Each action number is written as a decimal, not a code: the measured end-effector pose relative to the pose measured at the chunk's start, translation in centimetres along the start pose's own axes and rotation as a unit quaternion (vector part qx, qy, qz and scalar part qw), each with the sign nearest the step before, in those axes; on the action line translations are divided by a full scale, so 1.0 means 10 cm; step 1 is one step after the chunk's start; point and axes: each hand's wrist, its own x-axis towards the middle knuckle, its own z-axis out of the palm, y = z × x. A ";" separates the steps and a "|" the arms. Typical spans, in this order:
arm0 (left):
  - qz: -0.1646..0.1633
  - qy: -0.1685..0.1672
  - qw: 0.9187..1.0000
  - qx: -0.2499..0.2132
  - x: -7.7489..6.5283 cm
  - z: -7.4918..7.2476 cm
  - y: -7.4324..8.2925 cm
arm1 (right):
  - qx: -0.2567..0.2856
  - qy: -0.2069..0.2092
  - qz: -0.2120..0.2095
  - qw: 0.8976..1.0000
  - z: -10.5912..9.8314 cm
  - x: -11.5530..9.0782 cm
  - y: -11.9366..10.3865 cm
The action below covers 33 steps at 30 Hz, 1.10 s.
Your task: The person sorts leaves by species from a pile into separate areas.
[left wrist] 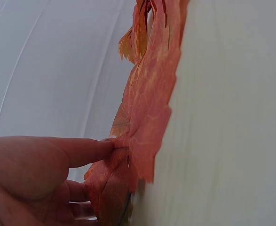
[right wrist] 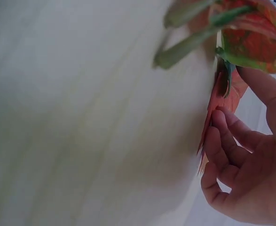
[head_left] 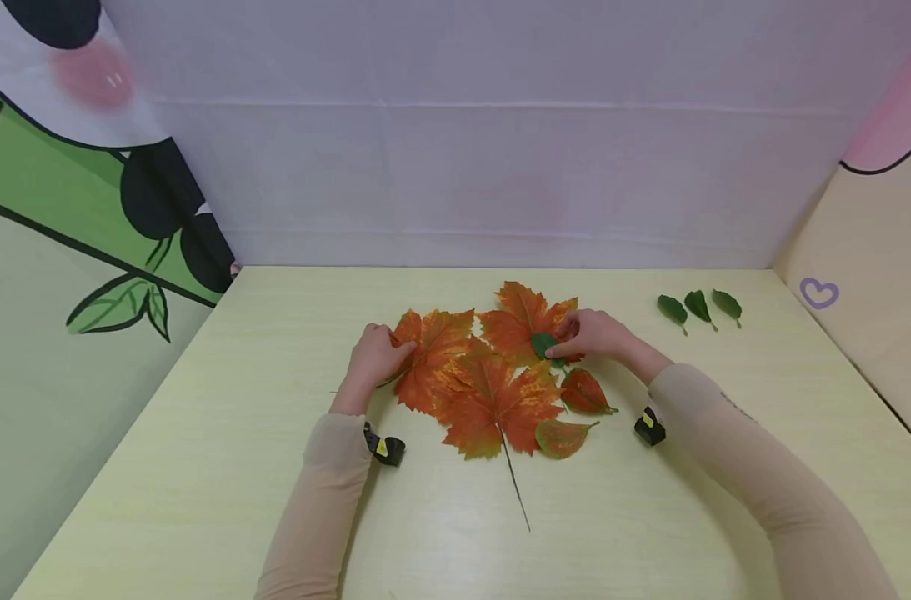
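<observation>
A pale yellow, wood-look surface [head_left: 185,483] fills the lower part of the head view, its far edge meeting a creased, lilac-grey cloth [head_left: 500,175]. To the left stands a printed panel [head_left: 57,183] with green stalks, black shapes and a pink blush; to the right, a beige panel [head_left: 883,250] bears a purple heart outline [head_left: 818,293] and a pink patch above.

Three orange maple leaves lie grouped mid-surface: a left one [head_left: 438,342], a front one [head_left: 493,408] with its stem running toward the person, and a back one [head_left: 518,321]. The left hand [head_left: 375,360] has its grip pinched on the left leaf's outer edge. The right hand [head_left: 596,335] reaches the back leaf, its thumb at a small green leaf [head_left: 541,343] lying there; I cannot tell whether its grip is grasping or only pressing. Just beside sit a red leaf [head_left: 586,392] and an orange-green leaf [head_left: 563,439]. Well apart, at far right, three green leaves [head_left: 698,307] lie in a row.
</observation>
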 end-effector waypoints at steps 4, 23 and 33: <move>-0.004 0.000 1.000 0.002 0.00 0.01 0.01 | -0.013 -0.004 -0.007 1.000 0.02 0.00 0.01; 0.001 -0.004 1.000 0.003 0.01 0.00 0.00 | 0.045 0.001 -0.019 0.999 0.00 -0.01 0.03; 0.001 -0.006 1.000 0.004 0.02 -0.01 0.00 | 0.030 0.013 -0.014 0.999 -0.10 -0.03 0.08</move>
